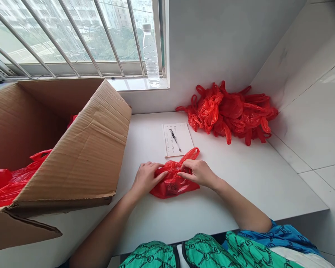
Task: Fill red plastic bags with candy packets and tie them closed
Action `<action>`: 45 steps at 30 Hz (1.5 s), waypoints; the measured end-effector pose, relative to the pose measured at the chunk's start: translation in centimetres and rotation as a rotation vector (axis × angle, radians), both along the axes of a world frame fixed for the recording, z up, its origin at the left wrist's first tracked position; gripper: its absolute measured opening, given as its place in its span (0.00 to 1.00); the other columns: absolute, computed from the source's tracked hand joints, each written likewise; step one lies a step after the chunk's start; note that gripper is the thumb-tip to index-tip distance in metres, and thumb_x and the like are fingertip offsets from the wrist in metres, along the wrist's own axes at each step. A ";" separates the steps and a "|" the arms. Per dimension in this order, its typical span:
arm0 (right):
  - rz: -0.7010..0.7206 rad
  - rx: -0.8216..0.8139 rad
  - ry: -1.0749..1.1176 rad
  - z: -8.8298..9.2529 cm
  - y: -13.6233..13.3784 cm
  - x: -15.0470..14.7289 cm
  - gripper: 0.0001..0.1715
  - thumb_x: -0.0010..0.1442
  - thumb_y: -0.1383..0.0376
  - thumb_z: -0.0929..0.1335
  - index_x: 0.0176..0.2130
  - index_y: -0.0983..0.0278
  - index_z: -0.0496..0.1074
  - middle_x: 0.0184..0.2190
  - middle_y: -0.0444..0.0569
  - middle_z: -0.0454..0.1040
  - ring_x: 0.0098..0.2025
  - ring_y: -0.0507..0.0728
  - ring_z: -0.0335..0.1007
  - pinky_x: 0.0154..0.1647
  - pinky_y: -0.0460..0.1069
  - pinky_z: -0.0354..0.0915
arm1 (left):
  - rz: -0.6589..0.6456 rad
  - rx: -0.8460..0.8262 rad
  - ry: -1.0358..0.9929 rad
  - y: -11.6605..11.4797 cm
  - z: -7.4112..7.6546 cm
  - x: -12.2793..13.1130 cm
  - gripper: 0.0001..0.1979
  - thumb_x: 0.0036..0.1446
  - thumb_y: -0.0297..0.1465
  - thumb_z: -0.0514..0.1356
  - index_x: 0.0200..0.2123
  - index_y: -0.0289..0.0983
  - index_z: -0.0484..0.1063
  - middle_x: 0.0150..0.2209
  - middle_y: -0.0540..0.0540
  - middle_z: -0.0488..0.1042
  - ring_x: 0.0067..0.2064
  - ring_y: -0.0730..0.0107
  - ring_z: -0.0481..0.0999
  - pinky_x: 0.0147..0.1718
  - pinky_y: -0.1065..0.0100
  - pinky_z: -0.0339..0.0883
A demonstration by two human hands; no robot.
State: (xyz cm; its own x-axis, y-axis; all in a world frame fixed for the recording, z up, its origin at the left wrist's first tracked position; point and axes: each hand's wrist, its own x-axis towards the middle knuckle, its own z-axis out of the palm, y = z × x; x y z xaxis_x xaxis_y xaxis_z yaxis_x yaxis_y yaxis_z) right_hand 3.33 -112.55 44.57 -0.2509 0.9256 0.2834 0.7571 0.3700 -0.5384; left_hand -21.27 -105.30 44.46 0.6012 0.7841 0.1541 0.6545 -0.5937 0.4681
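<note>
A crumpled red plastic carrier bag (173,184) lies flat on the white counter (248,178) in front of me. My left hand (146,178) grips its left side, with the fingers folded over the thin plastic. My right hand (198,173) pinches the bag's upper right part, just below one looped handle. The two hands nearly meet above the bag, and part of it is hidden under them. A heap of several red plastic bags (229,111) sits in the far corner of the counter, beyond both hands.
An open cardboard box (72,149) at the left holds more red plastic (8,184), and its flap leans toward the hands. A notepad (178,139) with a black pen (174,138) lies beyond the bag. A water bottle (150,56) stands on the barred window's sill.
</note>
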 end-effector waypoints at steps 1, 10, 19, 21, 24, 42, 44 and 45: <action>-0.002 -0.007 0.009 0.1 -0.1 -0.1 0.20 0.65 0.50 0.66 0.31 0.62 0.71 0.27 0.44 0.75 0.27 0.53 0.67 0.30 0.48 0.59 | -0.033 -0.093 -0.025 -0.4 0.3 0.1 0.18 0.62 0.47 0.57 0.37 0.40 0.77 0.32 0.46 0.77 0.35 0.61 0.73 0.40 0.61 0.64; 0.107 -0.226 0.598 2.1 -1.2 -1.0 0.24 0.65 0.45 0.64 0.45 0.60 0.73 0.38 0.47 0.77 0.34 0.55 0.72 0.33 0.48 0.65 | -0.098 -0.293 -0.643 -3.9 3.3 0.9 0.15 0.66 0.40 0.54 0.35 0.36 0.72 0.30 0.48 0.73 0.29 0.72 0.69 0.29 0.71 0.63; 0.187 -0.491 0.857 0.8 0.0 -0.4 0.21 0.66 0.53 0.65 0.54 0.59 0.71 0.49 0.48 0.76 0.52 0.60 0.71 0.56 0.56 0.65 | -0.228 0.045 -0.442 -2.4 1.1 0.7 0.11 0.68 0.32 0.54 0.44 0.40 0.77 0.33 0.47 0.78 0.36 0.68 0.75 0.40 0.66 0.66; 0.205 -0.601 0.913 0.7 0.4 0.2 0.21 0.67 0.55 0.64 0.56 0.57 0.69 0.50 0.48 0.76 0.53 0.60 0.72 0.57 0.57 0.65 | -0.064 0.108 -0.451 -1.6 0.8 0.3 0.11 0.67 0.34 0.54 0.44 0.40 0.75 0.38 0.46 0.77 0.42 0.66 0.75 0.43 0.65 0.67; 0.121 -0.589 0.852 0.1 1.0 1.0 0.20 0.66 0.56 0.63 0.54 0.58 0.71 0.47 0.48 0.77 0.51 0.60 0.73 0.53 0.57 0.68 | -0.013 0.142 -0.295 -1.0 0.2 0.4 0.15 0.64 0.38 0.58 0.52 0.39 0.70 0.51 0.41 0.72 0.51 0.59 0.72 0.46 0.62 0.67; 0.103 0.054 -0.087 -1.2 0.1 0.1 0.43 0.63 0.48 0.67 0.68 0.63 0.54 0.68 0.56 0.57 0.69 0.64 0.51 0.69 0.65 0.48 | -0.341 0.325 -0.203 -2.6 -0.2 2.2 0.14 0.68 0.33 0.50 0.48 0.39 0.74 0.45 0.42 0.79 0.48 0.63 0.76 0.49 0.61 0.65; 0.117 -0.005 -0.130 -2.0 0.3 -0.2 0.49 0.62 0.45 0.66 0.70 0.65 0.48 0.70 0.57 0.51 0.72 0.64 0.44 0.71 0.66 0.43 | -0.304 0.305 -0.069 -2.5 -1.0 2.7 0.24 0.69 0.37 0.50 0.66 0.39 0.60 0.63 0.39 0.66 0.65 0.56 0.62 0.61 0.55 0.57; 0.118 -0.028 -0.147 -2.3 0.3 -0.3 0.52 0.61 0.43 0.66 0.71 0.66 0.47 0.71 0.57 0.48 0.73 0.63 0.42 0.71 0.66 0.40 | -0.271 0.296 0.003 -2.4 -1.4 2.9 0.29 0.69 0.39 0.49 0.69 0.39 0.52 0.67 0.38 0.59 0.69 0.55 0.56 0.63 0.53 0.53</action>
State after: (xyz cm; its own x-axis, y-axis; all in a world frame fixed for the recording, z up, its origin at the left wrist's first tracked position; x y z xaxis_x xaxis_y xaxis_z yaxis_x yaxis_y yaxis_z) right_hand 3.05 -112.22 42.25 -0.3948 0.8945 0.2100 0.7806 0.4471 -0.4368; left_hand -18.38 -107.65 43.07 0.7809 0.5191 0.3474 0.4569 -0.8539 0.2491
